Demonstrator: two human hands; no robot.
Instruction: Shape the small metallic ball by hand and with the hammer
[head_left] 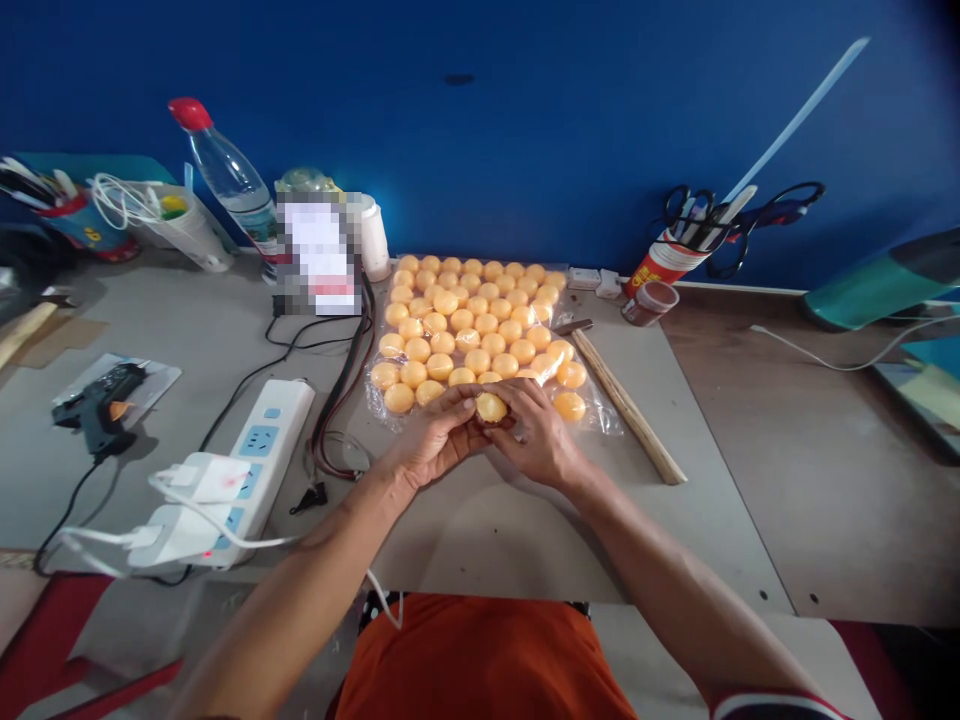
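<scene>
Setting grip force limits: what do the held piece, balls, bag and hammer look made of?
Held piece: likely plastic, glossy; pale yellow with a bright highlight, partly covered.
Balls: probably plastic, smooth, satin; even orange, soft highlights.
Bag: clear plastic film, glossy; wrinkles and glints.
Hammer: bare wood handle, matte, streaky tan; head perhaps metal, dark, too small to be sure.

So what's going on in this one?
A person's left hand and right hand together hold a small yellow round piece over the table. Just beyond lie rows of orange balls, with clear plastic around them. A wooden-handled hammer lies to the right, untouched.
</scene>
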